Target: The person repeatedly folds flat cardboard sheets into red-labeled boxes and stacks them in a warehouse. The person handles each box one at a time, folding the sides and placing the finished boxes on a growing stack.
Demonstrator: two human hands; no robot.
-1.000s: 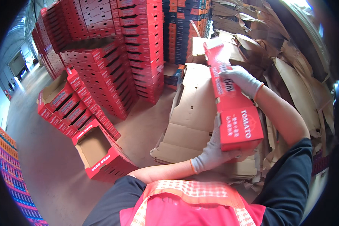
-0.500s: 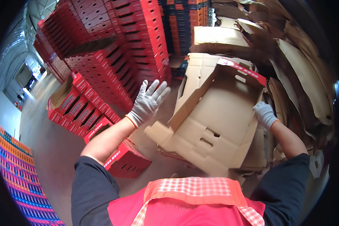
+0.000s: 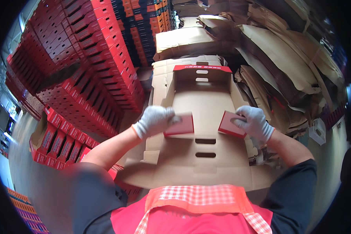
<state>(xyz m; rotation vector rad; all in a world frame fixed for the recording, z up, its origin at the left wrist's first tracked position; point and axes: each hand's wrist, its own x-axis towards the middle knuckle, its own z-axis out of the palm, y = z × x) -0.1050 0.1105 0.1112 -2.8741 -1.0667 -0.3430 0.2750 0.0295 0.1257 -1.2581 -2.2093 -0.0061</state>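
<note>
In front of me lies a partly folded cardboard box (image 3: 204, 102), brown inside with a red outer edge. Its far end wall stands up and has hand slots; the near end panel (image 3: 204, 171) lies spread flat toward me. My gloved left hand (image 3: 154, 119) is closed on a red-edged side flap (image 3: 182, 124), its thumb on the flap's face. Opposite it, my gloved right hand (image 3: 255, 120) pinches the matching right flap (image 3: 231, 124). Both flaps are bent inward across the box, with a gap between them. Fingers behind the flaps are hidden.
Under and behind the box are flat cardboard blanks (image 3: 160, 80). Bundled cardboard (image 3: 280, 58) piles up at the right. Tall stacks of red boxes (image 3: 101, 54) stand at the left, with smaller red boxes (image 3: 60, 142) nearer. Dark and orange stacks (image 3: 142, 27) rise behind.
My left hand was spread in the air and now grips a flap. The right hand has moved from the box's right side to the other flap. The box now sits straighter before me.
</note>
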